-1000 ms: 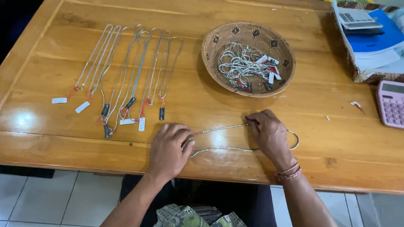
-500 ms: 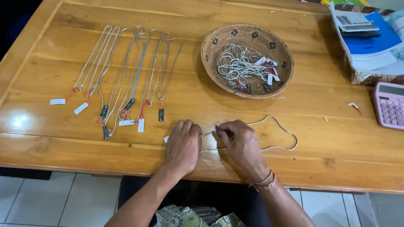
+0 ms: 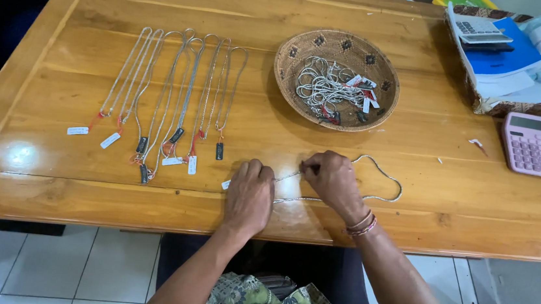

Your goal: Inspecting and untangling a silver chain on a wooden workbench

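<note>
A silver chain necklace (image 3: pixel 379 178) lies looped on the wooden table (image 3: pixel 72 183) near its front edge. My left hand (image 3: pixel 249 196) presses flat on the chain's tagged end, a small white tag showing beside the fingers. My right hand (image 3: pixel 332 180) pinches the chain a little to the right, with the loop trailing out past it. Several more silver necklaces with tags (image 3: pixel 171 97) lie stretched out side by side on the left of the table. A round woven basket (image 3: pixel 291 59) behind my hands holds a tangled heap of silver chains (image 3: pixel 328 88).
A pink calculator (image 3: pixel 531 143) sits at the right edge. Behind it a box with a blue book (image 3: pixel 510 59), papers and a grey calculator (image 3: pixel 480 28). White floor tiles (image 3: pixel 45 263) show below the table's front edge.
My right hand has slid left along the chain from the loop's far end toward my left hand. The loop now lies free to the right.
</note>
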